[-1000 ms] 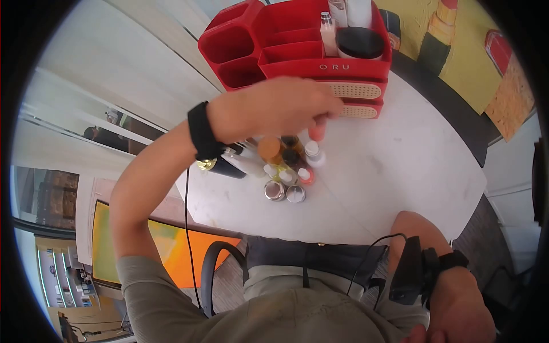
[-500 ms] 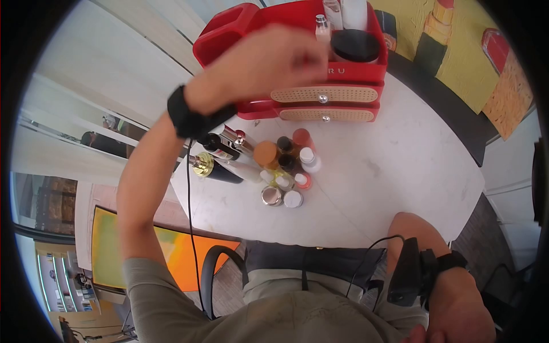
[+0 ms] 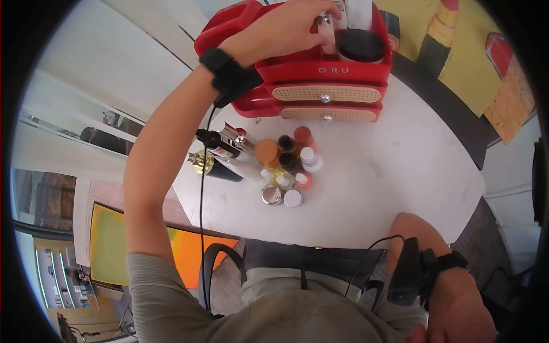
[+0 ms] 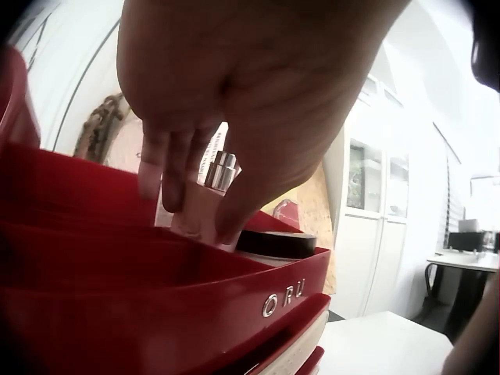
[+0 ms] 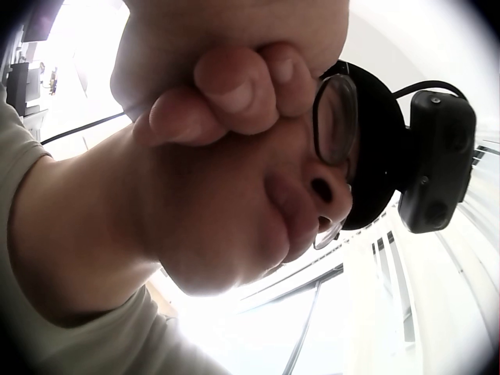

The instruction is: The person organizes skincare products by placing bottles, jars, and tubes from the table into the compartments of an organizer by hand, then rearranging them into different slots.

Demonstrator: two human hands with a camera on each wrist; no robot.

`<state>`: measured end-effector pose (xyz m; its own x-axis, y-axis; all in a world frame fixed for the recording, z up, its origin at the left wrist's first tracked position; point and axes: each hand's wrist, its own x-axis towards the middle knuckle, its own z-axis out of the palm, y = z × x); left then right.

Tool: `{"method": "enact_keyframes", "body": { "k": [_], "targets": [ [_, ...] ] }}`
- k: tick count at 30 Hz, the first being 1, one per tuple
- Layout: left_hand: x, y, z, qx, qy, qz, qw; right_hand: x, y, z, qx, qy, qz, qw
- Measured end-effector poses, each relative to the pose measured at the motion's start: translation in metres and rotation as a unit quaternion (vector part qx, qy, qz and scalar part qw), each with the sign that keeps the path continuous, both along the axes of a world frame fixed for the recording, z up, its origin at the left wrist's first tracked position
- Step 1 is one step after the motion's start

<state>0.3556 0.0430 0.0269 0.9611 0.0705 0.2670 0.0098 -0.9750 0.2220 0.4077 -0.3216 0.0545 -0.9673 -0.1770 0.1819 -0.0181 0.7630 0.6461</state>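
My left hand point(image 3: 294, 26) reaches into a red organizer point(image 3: 280, 73) lettered ORU at the back of the table. Its thumb and fingers pinch a small pale pink bottle point(image 4: 201, 207) with a silver cap point(image 4: 221, 172), which stands in a compartment. A jar with a black lid point(image 3: 360, 46) sits beside that bottle, and a white bottle point(image 3: 359, 14) rises behind. My right hand point(image 5: 234, 86) is raised near the chin, its fingers curled in and holding nothing.
Several small bottles cluster mid-table, among them an orange-capped one point(image 3: 267, 152) and a white-capped one point(image 3: 309, 157). Left of them lies a dark bottle with a gold top point(image 3: 220, 170). A black cable point(image 3: 202, 217) hangs from the left wrist. Two woven-front drawers point(image 3: 297, 93) face forward.
My left hand let go of a pink bottle among the cluster, rose back to the organizer and took hold of the silver-capped bottle. The right arm has stayed in place.
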Motion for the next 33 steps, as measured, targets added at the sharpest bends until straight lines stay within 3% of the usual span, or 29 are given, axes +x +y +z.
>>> {"method": "enact_keyframes", "body": {
  "k": [1,2,3,4,5,6,7,8,9,10,12,15,16,17,18,23,27,31,33],
  "targets": [
    [-0.008,-0.005,0.003,0.019,-0.05,-0.021,0.998,-0.005,-0.003,0.009,0.0,-0.001,-0.002,1.0],
    [-0.016,-0.011,0.008,0.02,-0.05,-0.023,0.998,-0.015,-0.008,0.025,0.061,-0.157,0.019,0.986],
    [-0.025,-0.023,0.019,0.051,-0.067,-0.026,0.996,-0.02,-0.011,0.034,0.12,-0.308,0.038,0.943],
    [-0.032,-0.034,0.026,0.083,-0.083,-0.029,0.993,-0.018,-0.009,0.015,0.12,-0.308,0.036,0.943],
    [-0.038,-0.04,0.028,0.083,-0.082,-0.029,0.993,-0.013,-0.006,-0.022,0.058,-0.02,0.007,0.998],
    [-0.044,-0.046,0.029,0.047,-0.075,-0.048,0.995,-0.011,-0.003,-0.041,-0.011,0.27,-0.021,0.963],
    [-0.052,-0.052,0.029,0.01,-0.068,-0.065,0.996,-0.01,-0.002,-0.027,-0.012,0.271,-0.018,0.962],
    [-0.06,-0.06,0.022,0.01,-0.067,-0.061,0.996,-0.007,-0.001,-0.001,-0.02,0.098,-0.014,0.995],
    [-0.068,-0.071,0.009,0.024,-0.079,-0.104,0.991,-0.007,0.0,0.013,-0.026,-0.077,-0.01,0.997],
    [-0.076,-0.083,-0.006,0.039,-0.091,-0.149,0.984,-0.008,0.0,0.009,-0.027,-0.076,-0.008,0.997],
    [-0.097,-0.111,-0.041,0.096,-0.042,-0.159,0.982,-0.013,0.001,-0.017,-0.02,0.086,-0.009,0.996],
    [-0.115,-0.139,-0.083,0.104,0.031,-0.192,0.975,-0.021,0.002,-0.047,-0.01,0.323,-0.011,0.946],
    [-0.118,-0.145,-0.091,0.116,0.059,-0.21,0.969,-0.02,0.003,-0.032,-0.012,0.323,-0.01,0.946],
    [-0.119,-0.148,-0.098,0.127,0.087,-0.227,0.962,-0.015,0.004,-0.005,0.006,0.134,0.005,0.991],
    [-0.118,-0.149,-0.105,0.124,0.088,-0.225,0.962,-0.013,0.005,0.01,0.024,-0.06,0.021,0.998],
    [-0.11,-0.139,-0.125,0.127,0.033,-0.203,0.97,-0.011,0.01,-0.007,0.021,0.041,0.035,0.998],
    [-0.109,-0.135,-0.127,0.135,0.057,-0.206,0.967,-0.011,0.007,-0.015,-0.031,0.106,0.032,0.993],
    [-0.112,-0.138,-0.133,0.122,0.087,-0.201,0.968,-0.012,0.018,-0.012,0.011,0.064,0.049,0.997],
    [-0.112,-0.139,-0.132,0.12,0.094,-0.198,0.968,-0.022,0.03,-0.037,0.018,0.312,0.13,0.941]
  ]
}}
